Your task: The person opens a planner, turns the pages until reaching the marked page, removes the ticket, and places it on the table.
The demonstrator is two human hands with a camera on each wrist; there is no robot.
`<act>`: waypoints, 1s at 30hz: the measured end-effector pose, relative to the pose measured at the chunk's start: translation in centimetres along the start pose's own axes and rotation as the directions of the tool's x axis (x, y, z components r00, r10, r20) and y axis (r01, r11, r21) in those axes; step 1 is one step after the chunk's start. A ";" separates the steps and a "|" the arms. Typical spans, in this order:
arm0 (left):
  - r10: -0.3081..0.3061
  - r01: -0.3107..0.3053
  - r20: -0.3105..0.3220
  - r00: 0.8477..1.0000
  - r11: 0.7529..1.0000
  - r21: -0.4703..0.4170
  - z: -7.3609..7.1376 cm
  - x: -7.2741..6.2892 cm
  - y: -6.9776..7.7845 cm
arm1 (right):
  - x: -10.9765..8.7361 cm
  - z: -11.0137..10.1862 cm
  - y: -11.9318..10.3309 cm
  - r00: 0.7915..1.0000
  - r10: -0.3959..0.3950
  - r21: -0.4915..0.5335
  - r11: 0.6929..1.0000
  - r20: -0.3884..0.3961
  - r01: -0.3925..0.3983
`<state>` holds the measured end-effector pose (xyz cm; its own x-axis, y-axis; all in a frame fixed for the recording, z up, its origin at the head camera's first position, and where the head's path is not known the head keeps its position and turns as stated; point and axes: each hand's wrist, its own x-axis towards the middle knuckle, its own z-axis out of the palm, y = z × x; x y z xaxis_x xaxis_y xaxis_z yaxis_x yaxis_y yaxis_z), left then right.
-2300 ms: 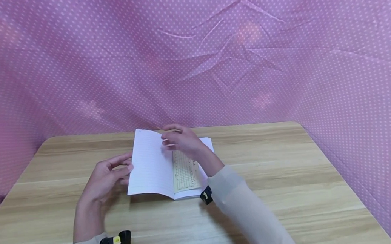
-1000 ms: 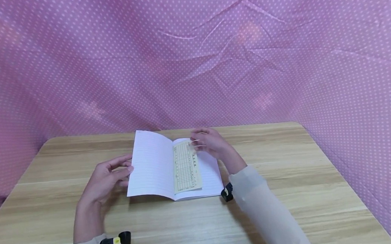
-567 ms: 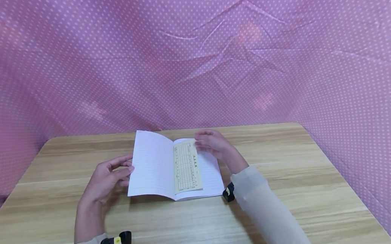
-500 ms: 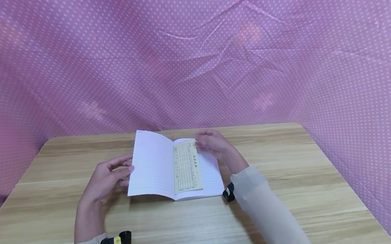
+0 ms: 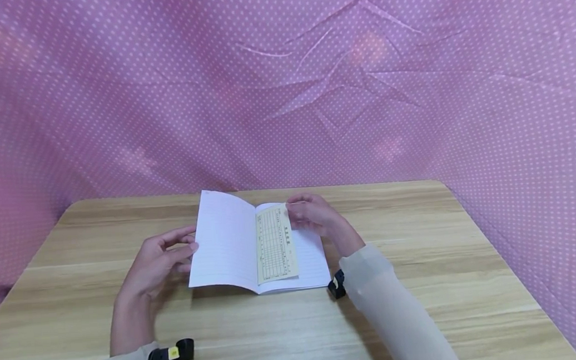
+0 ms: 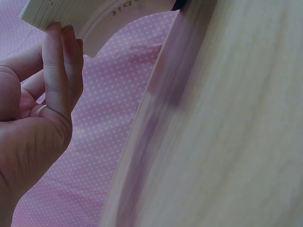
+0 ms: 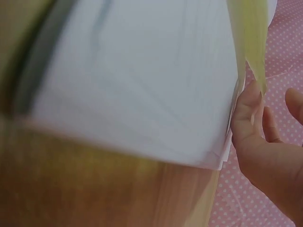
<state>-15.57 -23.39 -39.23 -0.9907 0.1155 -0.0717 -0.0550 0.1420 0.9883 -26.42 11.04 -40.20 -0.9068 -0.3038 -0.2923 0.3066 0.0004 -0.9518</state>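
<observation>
A white lined notebook (image 5: pixel 222 240) lies open near the middle of the table, its left side raised and curved. My left hand (image 5: pixel 158 261) pinches that raised left edge, thumb in front and other fingers behind. The left wrist view shows the notebook's printed outer side (image 6: pixel 125 14) bending away from the fingers. On the right-hand pages rests a pale yellow printed form slip (image 5: pixel 275 245), near the fold. My right hand (image 5: pixel 315 214) pinches the slip's upper right corner, which the right wrist view shows bent up at the fingertips (image 7: pixel 251 92). Part of the right-hand page is hidden behind this hand.
The wooden table (image 5: pixel 424 259) extends around the notebook on all sides. A pink dotted cloth (image 5: pixel 282 91) hangs behind and beside the table. Each wrist wears a black strap mount, the left one (image 5: pixel 170 354) with a yellow label.
My right hand has moved right, from over the left page to the slip's upper right corner, uncovering the slip. The left hand keeps its place on the notebook's edge.
</observation>
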 end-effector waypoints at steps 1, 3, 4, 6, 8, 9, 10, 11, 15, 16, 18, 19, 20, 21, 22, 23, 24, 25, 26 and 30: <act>0.000 0.000 -0.001 1.000 1.000 -0.001 0.0 0.0 0.0 | 0.0 0.0 0.0 1.000 0.003 -0.004 1.000 0.000 -0.003; 0.000 0.000 -0.002 1.000 1.000 -0.002 0.0 0.1 -0.1 | 0.0 0.1 0.1 1.000 0.011 -0.013 1.000 -0.004 -0.011; 0.000 0.000 -0.001 1.000 1.000 -0.003 0.0 0.1 -0.2 | 0.0 0.1 0.2 1.000 0.016 -0.014 1.000 -0.006 -0.016; -0.002 0.002 -0.004 1.000 1.000 -0.007 0.0 0.2 -0.2 | 0.1 0.1 0.3 1.000 0.020 -0.019 1.000 -0.008 -0.020; 0.002 -0.002 -0.003 1.000 1.000 -0.008 0.0 0.2 -0.2 | 0.1 0.1 0.4 1.000 0.022 -0.022 1.000 -0.007 -0.022; 0.002 -0.002 -0.004 1.000 1.000 -0.010 0.0 0.1 -0.2 | 0.1 0.1 0.4 1.000 0.023 -0.022 0.999 -0.005 -0.023; 0.003 -0.003 -0.005 1.000 1.000 -0.011 0.0 0.1 -0.2 | 0.1 0.1 0.5 1.000 0.024 -0.026 0.999 -0.005 -0.024; 0.005 -0.005 -0.005 1.000 1.000 -0.012 0.0 0.1 -0.2 | 0.1 0.2 0.5 1.000 0.025 -0.031 0.999 -0.003 -0.025; 0.010 -0.010 0.000 1.000 1.000 -0.010 -0.1 0.0 -0.1 | 0.0 0.3 0.4 0.999 0.033 -0.056 0.998 0.007 -0.032; 0.012 -0.012 0.002 1.000 1.000 -0.009 -0.1 0.0 0.0 | 0.0 0.3 0.4 0.999 0.034 -0.063 0.997 0.009 -0.033; 0.013 -0.013 0.003 1.000 1.000 -0.003 -0.1 -0.1 0.0 | 0.0 0.3 0.4 0.999 0.035 -0.070 0.997 0.015 -0.034; 0.012 -0.012 0.003 1.000 1.000 0.000 -0.1 -0.1 0.0 | 0.0 0.3 0.4 0.999 0.035 -0.073 0.997 0.016 -0.034; 0.012 -0.012 0.002 1.000 1.000 0.001 -0.1 -0.1 -0.1 | 0.0 0.4 0.4 0.999 0.034 -0.075 0.997 0.018 -0.033; 0.012 -0.012 0.002 1.000 1.000 0.001 -0.1 -0.1 -0.1 | 0.0 0.4 0.4 0.999 0.036 -0.074 0.997 0.018 -0.035; 0.009 -0.009 0.000 1.000 1.000 0.002 -0.1 -0.1 -0.1 | 0.0 0.4 0.3 0.999 0.037 -0.075 0.997 0.018 -0.035; 0.006 -0.006 -0.001 1.000 1.000 0.002 -0.1 0.0 -0.1 | 0.0 0.4 0.3 0.999 0.035 -0.076 0.997 0.019 -0.034; 0.004 -0.004 -0.001 1.000 1.000 0.003 -0.1 0.0 -0.2 | 0.0 0.4 0.3 0.999 0.037 -0.078 0.996 0.019 -0.035; 0.004 -0.004 -0.001 1.000 1.000 0.006 -0.1 0.0 -0.2 | 0.0 0.4 0.3 0.999 0.037 -0.081 0.996 0.020 -0.035; 0.004 -0.004 -0.001 1.000 1.000 0.006 -0.1 0.0 -0.2 | 0.0 0.4 0.3 0.999 0.037 -0.083 0.996 0.022 -0.035; 0.007 -0.007 0.002 1.000 1.000 0.003 -0.1 0.0 -0.2 | -0.1 0.4 0.3 0.999 0.036 -0.096 0.995 0.028 -0.034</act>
<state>-15.59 -23.56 -39.42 -0.9908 0.1186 -0.0655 -0.0480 0.1446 0.9883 -26.13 10.65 -40.44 -0.8867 -0.3299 -0.3240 0.3076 0.1024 -0.9460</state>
